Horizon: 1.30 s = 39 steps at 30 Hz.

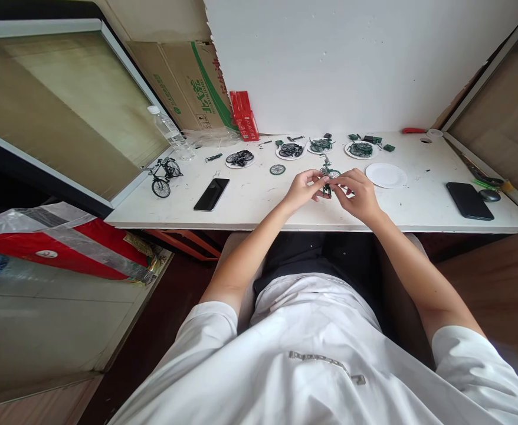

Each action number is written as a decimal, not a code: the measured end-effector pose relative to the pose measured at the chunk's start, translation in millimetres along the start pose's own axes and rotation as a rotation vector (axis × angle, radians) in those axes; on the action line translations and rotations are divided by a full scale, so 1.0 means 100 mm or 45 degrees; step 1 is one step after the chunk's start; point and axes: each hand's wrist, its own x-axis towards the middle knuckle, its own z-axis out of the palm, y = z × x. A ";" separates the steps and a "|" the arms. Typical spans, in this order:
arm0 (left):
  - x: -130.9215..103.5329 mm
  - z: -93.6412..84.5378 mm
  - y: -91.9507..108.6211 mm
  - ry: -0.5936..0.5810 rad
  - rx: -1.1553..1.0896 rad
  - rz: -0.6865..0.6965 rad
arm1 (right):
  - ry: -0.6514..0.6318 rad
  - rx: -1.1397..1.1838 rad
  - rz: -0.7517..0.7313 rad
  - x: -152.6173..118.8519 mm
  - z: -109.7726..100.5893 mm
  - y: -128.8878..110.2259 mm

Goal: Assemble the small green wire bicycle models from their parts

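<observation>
Evidently both hands meet over one small piece: the left hand (305, 188) and the right hand (359, 193) have their fingertips drawn narrow around a dark green bicycle model (326, 161), so the grip on each side is closed on it. The model is between the two hands, above the near part of the white bench (259, 203), with its upper part and part of a spoked wheel showing past the fingers; the exact contact of each fingertip is too small to tell. To the left of the grip and a little farther out lies a loose wheel (277, 169), flat on the bench. Farther left are a phone (212, 195) and, beyond that, a black bicycle model (166, 176) standing near a clear bottle (174, 137). Behind the grip, a row of small plates (304, 155) carries dark and green parts, with a few more green pieces (389, 148) lying off the plates at the right end. Just beyond the right hand, on its right, sits a white plate (386, 175). Well to the right of the grip rest a black phone (469, 200) and a rounded dark mouse (489, 195), while a red box (245, 116) stands behind and to the left, by a cardboard carton (183, 82).
</observation>
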 end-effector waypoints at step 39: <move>-0.05 0.12 0.08 0.082 0.031 0.211 | 0.280 -0.179 -0.015 -0.04 0.07 -0.08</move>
